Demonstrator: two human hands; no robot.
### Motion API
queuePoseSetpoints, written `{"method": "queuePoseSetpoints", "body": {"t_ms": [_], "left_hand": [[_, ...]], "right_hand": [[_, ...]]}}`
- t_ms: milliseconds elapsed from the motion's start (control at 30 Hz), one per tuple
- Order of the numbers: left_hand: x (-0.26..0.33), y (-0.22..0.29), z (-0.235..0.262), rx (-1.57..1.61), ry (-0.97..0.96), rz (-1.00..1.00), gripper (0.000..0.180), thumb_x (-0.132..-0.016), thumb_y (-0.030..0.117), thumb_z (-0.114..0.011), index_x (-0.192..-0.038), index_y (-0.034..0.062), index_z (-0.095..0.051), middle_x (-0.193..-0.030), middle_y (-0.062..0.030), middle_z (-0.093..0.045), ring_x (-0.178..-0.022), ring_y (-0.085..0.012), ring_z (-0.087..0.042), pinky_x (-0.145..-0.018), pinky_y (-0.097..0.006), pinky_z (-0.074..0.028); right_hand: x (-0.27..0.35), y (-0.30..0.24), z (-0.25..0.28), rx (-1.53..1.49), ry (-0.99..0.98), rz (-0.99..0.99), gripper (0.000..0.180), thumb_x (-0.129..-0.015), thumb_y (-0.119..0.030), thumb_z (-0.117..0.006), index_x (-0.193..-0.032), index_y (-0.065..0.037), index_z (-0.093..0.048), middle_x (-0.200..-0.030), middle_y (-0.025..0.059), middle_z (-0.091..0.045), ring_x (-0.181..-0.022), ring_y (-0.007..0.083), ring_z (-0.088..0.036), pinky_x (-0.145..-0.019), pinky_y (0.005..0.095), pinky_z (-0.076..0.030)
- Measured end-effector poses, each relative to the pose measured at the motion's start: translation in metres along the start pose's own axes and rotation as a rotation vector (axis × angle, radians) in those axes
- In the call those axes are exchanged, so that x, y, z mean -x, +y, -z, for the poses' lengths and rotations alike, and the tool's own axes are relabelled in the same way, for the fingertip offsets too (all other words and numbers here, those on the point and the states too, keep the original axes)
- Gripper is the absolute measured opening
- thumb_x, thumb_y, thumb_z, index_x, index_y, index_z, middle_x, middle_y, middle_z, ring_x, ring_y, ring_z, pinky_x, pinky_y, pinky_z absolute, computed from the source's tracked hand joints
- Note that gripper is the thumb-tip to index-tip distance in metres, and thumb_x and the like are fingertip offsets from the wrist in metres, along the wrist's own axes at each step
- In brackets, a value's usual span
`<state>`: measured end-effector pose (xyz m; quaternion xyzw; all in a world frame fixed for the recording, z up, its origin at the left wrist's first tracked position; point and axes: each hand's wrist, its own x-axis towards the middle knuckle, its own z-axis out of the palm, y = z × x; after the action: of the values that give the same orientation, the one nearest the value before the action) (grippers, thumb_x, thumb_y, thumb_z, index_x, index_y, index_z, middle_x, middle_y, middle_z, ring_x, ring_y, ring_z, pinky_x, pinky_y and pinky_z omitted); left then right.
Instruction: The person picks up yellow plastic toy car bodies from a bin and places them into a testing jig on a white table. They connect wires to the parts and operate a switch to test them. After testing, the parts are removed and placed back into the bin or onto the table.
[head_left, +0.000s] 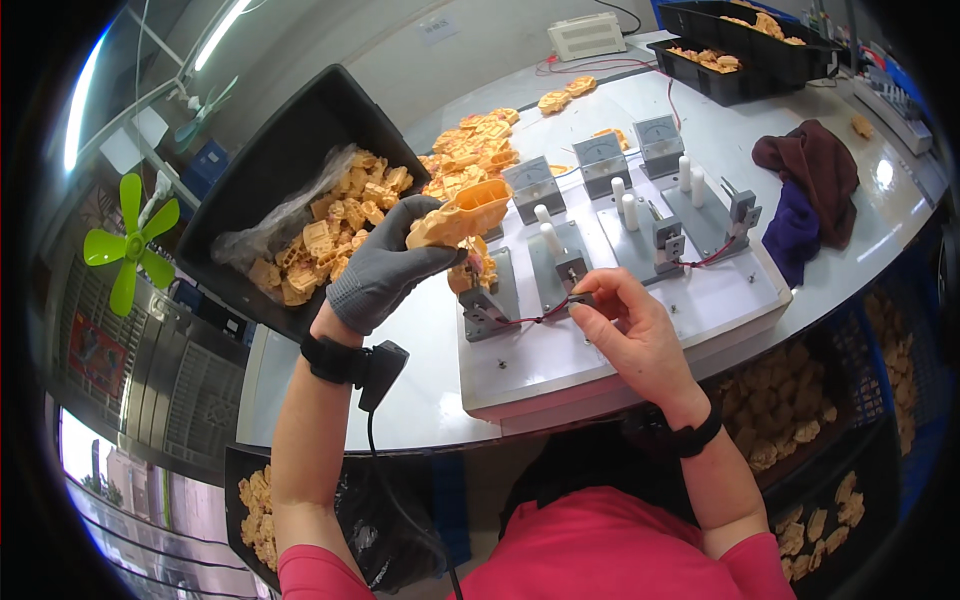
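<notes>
My left hand (pixel 385 265), in a grey glove, grips a yellow-orange moulded plastic housing (pixel 462 214) above the left side of a white test board (pixel 560 360). My bare right hand (pixel 640 330) has thumb and forefinger pinched on a small dark block (pixel 581 299) at the front of the second fixture (pixel 548 262), where red and black wires run. Just below the held housing, another orange piece (pixel 480 268) sits in the leftmost fixture (pixel 490 312). White posts rise from the fixtures, and grey analog meters (pixel 532 187) stand behind them.
At left, a tilted black bin (pixel 350 105) holds many orange pieces in a plastic bag. More pieces (pixel 480 140) lie piled behind the board. Brown and purple cloths (pixel 815 190) rest at right. Black trays (pixel 700 70) stand at the far right, and a green fan (pixel 130 245) is at left.
</notes>
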<state>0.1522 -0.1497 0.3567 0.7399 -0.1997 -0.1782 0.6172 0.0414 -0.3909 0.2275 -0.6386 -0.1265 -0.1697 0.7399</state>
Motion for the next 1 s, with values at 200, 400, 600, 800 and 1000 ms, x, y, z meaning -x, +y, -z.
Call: {"method": "queuePoseSetpoints", "body": {"t_ms": [200,400,600,800,1000], "left_hand": [[-0.010,-0.002,0.005,-0.188,0.037,-0.088,0.044,-0.086,0.000,-0.071,-0.125,0.0080,-0.053,-0.123,-0.0036,-0.056,-0.115,-0.0138,-0.056,-0.100,-0.029,-0.048],[-0.038,-0.004,0.007,-0.792,0.016,-0.299,0.041,-0.080,-0.002,-0.069,-0.118,0.0087,-0.057,-0.121,-0.0046,-0.056,-0.114,-0.0175,-0.055,-0.100,-0.030,-0.045],[-0.073,0.006,-0.033,-1.294,-0.115,-0.431,0.032,-0.078,-0.004,-0.068,-0.104,0.0104,-0.057,-0.116,-0.0117,-0.057,-0.108,-0.0347,-0.059,-0.093,-0.037,-0.050],[-0.068,0.007,-0.060,-1.457,-0.219,-0.650,0.031,-0.080,-0.004,-0.065,-0.105,0.0112,-0.058,-0.111,-0.0111,-0.057,-0.102,-0.0339,-0.061,-0.084,-0.039,-0.053],[-0.060,0.014,-0.072,-1.396,-0.376,-0.460,0.026,-0.082,-0.001,-0.061,-0.105,0.0100,-0.061,-0.110,-0.0129,-0.060,-0.101,-0.0353,-0.062,-0.082,-0.043,-0.052]], "right_hand": [[0.001,-0.001,-0.001,0.002,0.001,-0.001,0.022,-0.091,-0.015,-0.071,-0.109,-0.006,-0.061,-0.085,-0.0005,-0.055,-0.071,0.0060,-0.051,-0.064,0.0215,-0.044],[0.000,0.001,-0.001,0.034,0.004,0.039,0.023,-0.090,-0.016,-0.071,-0.109,-0.006,-0.061,-0.085,-0.0003,-0.055,-0.070,0.0063,-0.051,-0.064,0.0215,-0.045],[0.000,-0.002,0.000,0.010,-0.007,-0.012,0.023,-0.091,-0.016,-0.071,-0.108,-0.006,-0.061,-0.086,0.0005,-0.055,-0.071,0.0065,-0.051,-0.065,0.0219,-0.045],[-0.001,0.002,0.000,0.023,-0.006,0.019,0.023,-0.091,-0.016,-0.070,-0.110,-0.005,-0.061,-0.087,0.0008,-0.055,-0.071,0.0068,-0.051,-0.066,0.0224,-0.045],[0.002,0.007,-0.006,-0.041,0.020,-0.032,0.022,-0.091,-0.013,-0.069,-0.110,-0.005,-0.060,-0.088,0.0000,-0.057,-0.072,0.0062,-0.053,-0.067,0.0223,-0.046]]}}
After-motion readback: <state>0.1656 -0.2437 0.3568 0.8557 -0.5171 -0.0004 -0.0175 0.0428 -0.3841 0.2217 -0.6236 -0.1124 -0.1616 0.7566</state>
